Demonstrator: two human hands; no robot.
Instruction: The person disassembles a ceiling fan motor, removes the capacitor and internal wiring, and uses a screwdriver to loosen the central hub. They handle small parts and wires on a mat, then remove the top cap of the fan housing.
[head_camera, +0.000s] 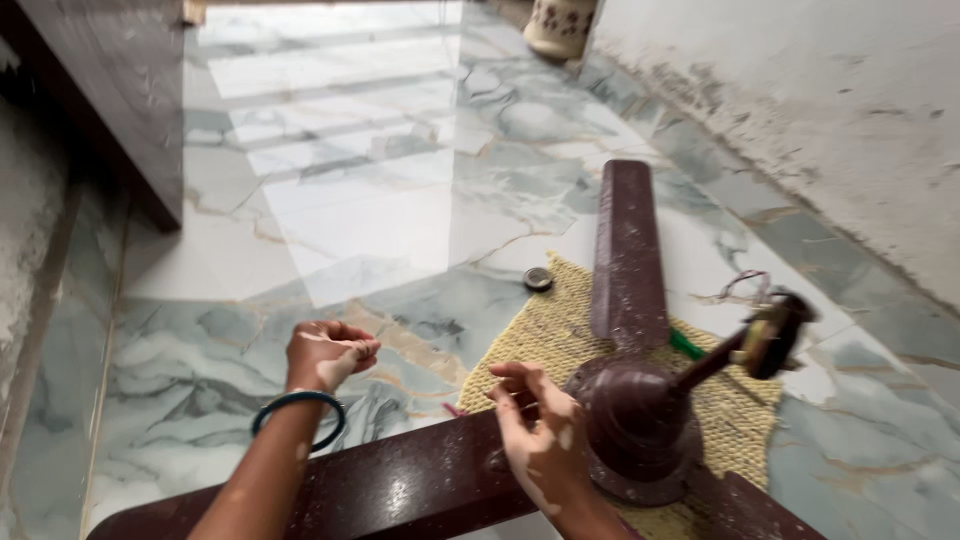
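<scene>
On a marble floor, a brown fan lies on a woven mat; the right hand pinches at its hub-side blade joint, the left hand is curled shut nearby, contents unclear.

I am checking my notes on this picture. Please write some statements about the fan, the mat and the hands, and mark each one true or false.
1. The brown ceiling fan lies on a woven yellow mat. True.
2. The left hand rests flat on a blade. False: it is closed in a loose fist above the marble floor, apart from the fan.
3. The right hand is beside the motor housing, over a blade. True.
4. A green bangle is on the right wrist. False: it is on the left wrist.
5. A small round dark cap lies on the floor at the mat's edge. True.
</scene>
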